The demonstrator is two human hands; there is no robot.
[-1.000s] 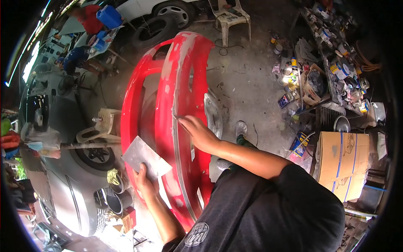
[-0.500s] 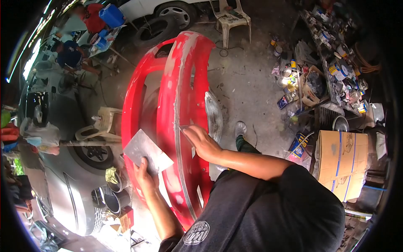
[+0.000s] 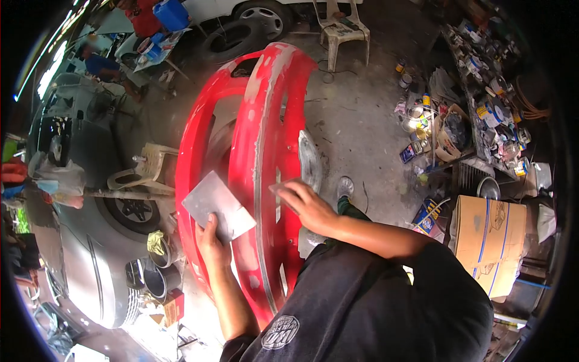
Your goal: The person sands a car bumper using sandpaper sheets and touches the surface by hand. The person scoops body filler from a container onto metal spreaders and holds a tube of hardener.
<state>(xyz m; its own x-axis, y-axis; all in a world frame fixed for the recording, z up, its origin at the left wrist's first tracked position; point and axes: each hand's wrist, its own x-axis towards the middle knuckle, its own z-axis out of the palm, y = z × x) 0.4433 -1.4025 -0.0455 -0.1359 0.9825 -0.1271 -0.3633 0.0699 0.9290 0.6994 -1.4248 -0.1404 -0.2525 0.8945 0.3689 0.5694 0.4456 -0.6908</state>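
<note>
A red car bumper [image 3: 246,139] with sanded, pale patches stands lengthwise in front of me. A line of grey putty [image 3: 258,175] runs along its ridge. In my left hand [image 3: 212,244] is a flat grey mixing plate [image 3: 218,202], gripped at its lower edge with the thumb on top. It overlaps the bumper's left part in view. My right hand [image 3: 307,208] is closed on a thin putty spreader [image 3: 275,187], mostly hidden by the fingers. The spreader is just right of the putty line; I cannot tell whether it touches the bumper.
A plastic chair [image 3: 344,36] and loose tyre [image 3: 229,42] are at the back. Cans and bottles crowd the shelf [image 3: 476,90] at right, above a cardboard box [image 3: 488,238]. At left are a grey car [image 3: 90,253], black buckets [image 3: 161,280] and a seated person [image 3: 102,66].
My right hand with the spreader has moved right, away from the putty line. The plate in my left hand has shifted slightly up and right. The whole view has turned a little.
</note>
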